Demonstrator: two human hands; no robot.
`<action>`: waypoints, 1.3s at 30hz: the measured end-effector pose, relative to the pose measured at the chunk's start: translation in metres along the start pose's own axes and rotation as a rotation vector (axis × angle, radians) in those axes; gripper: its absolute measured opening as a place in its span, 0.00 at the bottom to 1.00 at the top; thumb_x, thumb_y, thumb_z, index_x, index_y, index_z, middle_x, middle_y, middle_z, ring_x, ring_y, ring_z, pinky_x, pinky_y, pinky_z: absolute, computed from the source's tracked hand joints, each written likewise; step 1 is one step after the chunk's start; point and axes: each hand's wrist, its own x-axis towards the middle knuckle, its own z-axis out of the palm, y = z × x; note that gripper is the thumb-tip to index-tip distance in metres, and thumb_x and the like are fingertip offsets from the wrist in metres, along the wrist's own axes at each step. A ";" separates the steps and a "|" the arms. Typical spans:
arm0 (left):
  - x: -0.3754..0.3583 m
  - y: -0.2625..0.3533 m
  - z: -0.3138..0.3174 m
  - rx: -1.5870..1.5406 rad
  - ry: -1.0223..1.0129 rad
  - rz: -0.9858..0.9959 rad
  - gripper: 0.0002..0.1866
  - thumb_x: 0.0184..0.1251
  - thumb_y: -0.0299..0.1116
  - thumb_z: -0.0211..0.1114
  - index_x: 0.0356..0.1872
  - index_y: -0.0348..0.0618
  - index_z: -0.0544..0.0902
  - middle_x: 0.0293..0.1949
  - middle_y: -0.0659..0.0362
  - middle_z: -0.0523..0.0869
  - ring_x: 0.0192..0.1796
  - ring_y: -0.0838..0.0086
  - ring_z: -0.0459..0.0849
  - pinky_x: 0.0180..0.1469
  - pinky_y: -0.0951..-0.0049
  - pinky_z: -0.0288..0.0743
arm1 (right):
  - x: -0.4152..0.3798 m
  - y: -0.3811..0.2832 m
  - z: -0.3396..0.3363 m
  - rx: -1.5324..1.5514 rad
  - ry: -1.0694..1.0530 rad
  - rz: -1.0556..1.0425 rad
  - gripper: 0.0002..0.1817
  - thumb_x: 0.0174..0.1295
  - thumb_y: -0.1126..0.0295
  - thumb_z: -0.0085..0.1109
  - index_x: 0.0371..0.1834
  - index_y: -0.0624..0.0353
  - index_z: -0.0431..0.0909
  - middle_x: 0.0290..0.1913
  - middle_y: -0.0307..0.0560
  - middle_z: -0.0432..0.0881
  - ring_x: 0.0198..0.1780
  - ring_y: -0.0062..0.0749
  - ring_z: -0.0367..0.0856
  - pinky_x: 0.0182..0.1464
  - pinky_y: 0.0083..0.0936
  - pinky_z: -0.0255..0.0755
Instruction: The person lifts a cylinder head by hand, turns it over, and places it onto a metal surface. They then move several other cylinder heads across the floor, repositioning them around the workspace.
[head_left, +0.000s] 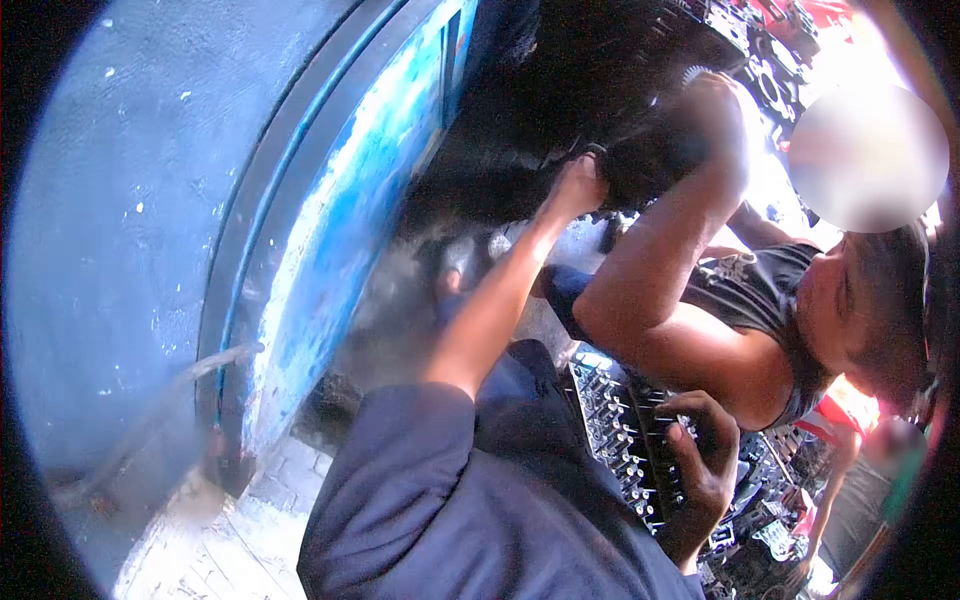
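Note:
My left hand [580,186] reaches out from a navy sleeve, fingers closed against a dark, greasy mass of machinery [500,160]. What it grips, if anything, is lost in the shadow. Lower right, my right hand [708,465] is loosely curled, thumb and forefinger a little apart, with nothing visible between them. It hovers over or beside an engine cylinder head [615,430] with rows of metal valve parts; contact cannot be made out. A co-worker's bent arm [640,270] crosses between my hands, and that person's hand [722,105] is at a toothed metal wheel [694,73].
The view is turned sideways. A blue wall [130,230] and a blue-and-white painted panel [350,200] fill the left. The co-worker in a black sleeveless top [750,290] is very close on the right. Metal engine parts [770,70] lie behind, and another person's arm [835,490] shows lower right.

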 end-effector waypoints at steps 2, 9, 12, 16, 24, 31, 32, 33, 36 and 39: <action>-0.008 0.000 -0.002 0.026 -0.011 -0.005 0.10 0.58 0.27 0.56 0.37 0.30 0.76 0.33 0.36 0.81 0.38 0.43 0.82 0.39 0.50 0.74 | -0.004 -0.001 -0.001 -0.006 -0.067 0.001 0.12 0.51 0.73 0.64 0.37 0.68 0.78 0.38 0.46 0.81 0.40 0.26 0.76 0.45 0.19 0.67; -0.025 0.008 -0.019 -0.309 -0.267 -0.381 0.17 0.66 0.34 0.46 0.46 0.33 0.77 0.46 0.34 0.80 0.51 0.43 0.79 0.52 0.52 0.72 | -0.022 0.008 0.006 -0.043 -0.122 0.006 0.17 0.46 0.66 0.66 0.34 0.70 0.81 0.34 0.51 0.82 0.38 0.34 0.79 0.44 0.24 0.69; -0.043 0.015 -0.014 -0.303 -0.339 -0.463 0.18 0.67 0.34 0.47 0.49 0.34 0.77 0.48 0.35 0.80 0.54 0.42 0.78 0.57 0.54 0.71 | -0.022 0.001 0.007 -0.026 -0.089 0.022 0.18 0.47 0.64 0.64 0.34 0.70 0.81 0.33 0.51 0.82 0.35 0.32 0.78 0.41 0.23 0.68; -0.063 0.014 0.013 -0.207 -0.253 -0.257 0.16 0.67 0.35 0.50 0.50 0.36 0.75 0.46 0.37 0.80 0.51 0.41 0.78 0.54 0.53 0.72 | -0.018 -0.006 0.008 -0.015 -0.008 0.015 0.19 0.49 0.62 0.64 0.35 0.70 0.80 0.33 0.49 0.81 0.35 0.29 0.77 0.40 0.22 0.67; -0.037 -0.019 0.113 0.093 -0.244 -0.011 0.21 0.64 0.38 0.58 0.53 0.33 0.73 0.49 0.38 0.78 0.55 0.42 0.75 0.57 0.52 0.70 | -0.031 0.007 -0.023 -0.108 0.066 0.081 0.17 0.52 0.63 0.64 0.36 0.68 0.79 0.32 0.44 0.80 0.34 0.24 0.74 0.39 0.20 0.65; -0.046 0.052 0.055 -0.469 -0.221 -0.569 0.17 0.64 0.34 0.53 0.50 0.37 0.78 0.47 0.42 0.82 0.51 0.48 0.80 0.54 0.55 0.72 | -0.035 0.030 -0.042 -0.086 0.077 -0.002 0.16 0.56 0.64 0.61 0.36 0.69 0.79 0.33 0.46 0.81 0.32 0.24 0.74 0.36 0.19 0.66; -0.049 0.055 0.050 -0.449 -0.213 -0.566 0.17 0.64 0.33 0.52 0.50 0.38 0.78 0.46 0.43 0.83 0.51 0.51 0.80 0.53 0.57 0.72 | -0.036 0.031 -0.043 -0.078 0.074 -0.011 0.16 0.57 0.63 0.61 0.36 0.69 0.79 0.33 0.47 0.81 0.32 0.24 0.74 0.36 0.19 0.66; -0.051 0.059 0.045 -0.431 -0.204 -0.563 0.17 0.64 0.33 0.51 0.50 0.38 0.78 0.45 0.44 0.83 0.50 0.53 0.81 0.53 0.58 0.72 | -0.037 0.030 -0.044 -0.084 0.084 0.001 0.16 0.57 0.63 0.61 0.36 0.69 0.79 0.33 0.47 0.81 0.33 0.24 0.74 0.36 0.19 0.66; -0.042 0.070 0.039 -0.411 -0.201 -0.610 0.17 0.64 0.32 0.50 0.50 0.38 0.79 0.43 0.47 0.84 0.45 0.59 0.82 0.47 0.61 0.74 | -0.042 0.030 -0.048 -0.082 0.127 -0.016 0.16 0.57 0.62 0.61 0.36 0.68 0.79 0.35 0.48 0.81 0.35 0.25 0.75 0.38 0.20 0.66; -0.030 0.074 0.037 -0.423 -0.154 -0.625 0.17 0.65 0.33 0.50 0.49 0.39 0.79 0.38 0.47 0.84 0.39 0.60 0.83 0.41 0.62 0.75 | -0.044 0.032 -0.050 -0.032 0.163 -0.044 0.16 0.58 0.62 0.60 0.35 0.69 0.78 0.35 0.49 0.81 0.36 0.26 0.76 0.41 0.21 0.66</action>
